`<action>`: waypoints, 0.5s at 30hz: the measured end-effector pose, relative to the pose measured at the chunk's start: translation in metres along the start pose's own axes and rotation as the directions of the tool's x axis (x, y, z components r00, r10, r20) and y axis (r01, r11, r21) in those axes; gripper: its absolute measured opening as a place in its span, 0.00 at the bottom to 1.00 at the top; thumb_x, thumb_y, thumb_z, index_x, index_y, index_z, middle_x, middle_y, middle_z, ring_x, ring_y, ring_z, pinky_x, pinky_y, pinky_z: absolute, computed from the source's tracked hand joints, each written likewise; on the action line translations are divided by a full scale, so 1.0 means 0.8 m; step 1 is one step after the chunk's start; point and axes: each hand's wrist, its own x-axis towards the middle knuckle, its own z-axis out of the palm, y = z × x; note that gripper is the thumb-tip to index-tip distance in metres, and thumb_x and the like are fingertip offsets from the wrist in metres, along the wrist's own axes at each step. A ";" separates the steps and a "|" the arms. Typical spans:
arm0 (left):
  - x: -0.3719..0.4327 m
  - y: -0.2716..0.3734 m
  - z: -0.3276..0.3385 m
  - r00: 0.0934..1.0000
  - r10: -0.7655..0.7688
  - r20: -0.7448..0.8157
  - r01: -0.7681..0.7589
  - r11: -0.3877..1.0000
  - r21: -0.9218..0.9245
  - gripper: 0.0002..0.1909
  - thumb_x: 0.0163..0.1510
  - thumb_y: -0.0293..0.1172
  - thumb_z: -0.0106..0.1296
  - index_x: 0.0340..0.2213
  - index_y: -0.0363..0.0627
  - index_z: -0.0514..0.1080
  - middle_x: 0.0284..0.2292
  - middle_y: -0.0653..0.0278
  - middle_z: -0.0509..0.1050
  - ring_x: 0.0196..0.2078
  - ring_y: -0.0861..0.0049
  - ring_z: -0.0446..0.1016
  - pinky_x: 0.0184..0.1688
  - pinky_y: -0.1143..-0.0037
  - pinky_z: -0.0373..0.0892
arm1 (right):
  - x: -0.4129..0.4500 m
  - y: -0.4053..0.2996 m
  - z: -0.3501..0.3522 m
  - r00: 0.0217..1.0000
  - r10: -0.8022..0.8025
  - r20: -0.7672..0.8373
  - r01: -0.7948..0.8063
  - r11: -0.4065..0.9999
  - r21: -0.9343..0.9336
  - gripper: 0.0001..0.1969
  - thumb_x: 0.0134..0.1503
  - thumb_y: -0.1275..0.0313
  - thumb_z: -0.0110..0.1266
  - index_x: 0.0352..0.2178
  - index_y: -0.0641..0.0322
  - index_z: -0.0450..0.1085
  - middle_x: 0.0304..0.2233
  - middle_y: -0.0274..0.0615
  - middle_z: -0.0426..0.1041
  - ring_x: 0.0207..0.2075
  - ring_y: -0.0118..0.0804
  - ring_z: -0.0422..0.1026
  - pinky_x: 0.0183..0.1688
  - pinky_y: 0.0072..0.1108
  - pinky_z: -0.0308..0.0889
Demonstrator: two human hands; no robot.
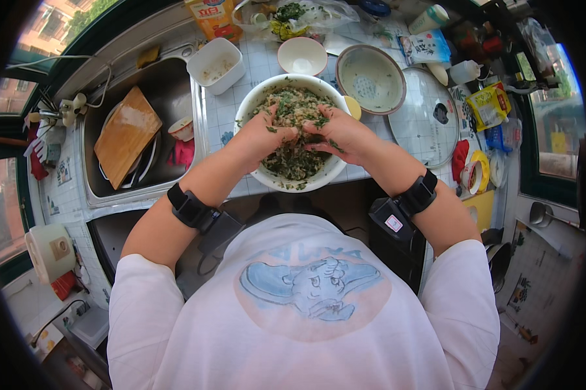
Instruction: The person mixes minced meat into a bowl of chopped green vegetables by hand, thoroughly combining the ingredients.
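Observation:
A large white bowl [243, 109] stands at the counter's front edge, filled with a moist mixture of chopped leafy greens and a pale, crumbly food [298, 105]. My left hand [268, 134] reaches in from the left side, fingers sunk in the mixture. From the right comes my right hand [339, 132], its thumb close to the left one. Between them both hands grip a clump of the mixture. Bits of green cling to the skin, and most fingertips are hidden in the food. A small yellow round piece [353, 107] shows at the bowl's right rim.
Behind the bowl are a small pink-rimmed bowl [302, 56], a white plastic tub [217, 67] and a brown-rimmed basin [371, 80]. A glass lid [422, 131] lies right. The steel sink [90, 161] at left holds a wooden cutting board [129, 136].

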 end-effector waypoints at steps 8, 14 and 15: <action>0.056 -0.052 0.007 0.924 0.379 0.047 -0.199 0.372 0.907 0.22 0.40 0.22 0.49 0.41 0.33 0.65 0.29 0.43 0.69 0.33 0.52 0.68 0.37 0.65 0.64 | 0.074 0.038 -0.001 0.874 -0.481 0.072 0.185 0.191 -0.964 0.12 0.40 0.77 0.49 0.30 0.71 0.68 0.37 0.61 0.64 0.39 0.56 0.65 0.43 0.31 0.62; 0.036 -0.025 -0.011 0.978 0.181 0.109 -0.182 0.459 0.870 0.17 0.43 0.24 0.47 0.38 0.33 0.66 0.32 0.48 0.70 0.33 0.55 0.69 0.36 0.69 0.65 | 0.042 0.010 -0.014 0.951 -0.277 0.140 0.215 0.263 -0.941 0.15 0.44 0.72 0.50 0.35 0.68 0.67 0.34 0.57 0.68 0.36 0.49 0.67 0.39 0.28 0.63; 0.019 -0.026 -0.014 0.983 0.182 0.004 -0.140 0.743 0.654 0.18 0.46 0.28 0.46 0.41 0.36 0.64 0.35 0.52 0.70 0.34 0.60 0.70 0.36 0.69 0.66 | 0.030 0.012 -0.023 0.934 -0.316 0.165 0.281 0.369 -0.886 0.16 0.46 0.71 0.49 0.38 0.67 0.65 0.36 0.55 0.67 0.34 0.46 0.67 0.36 0.28 0.63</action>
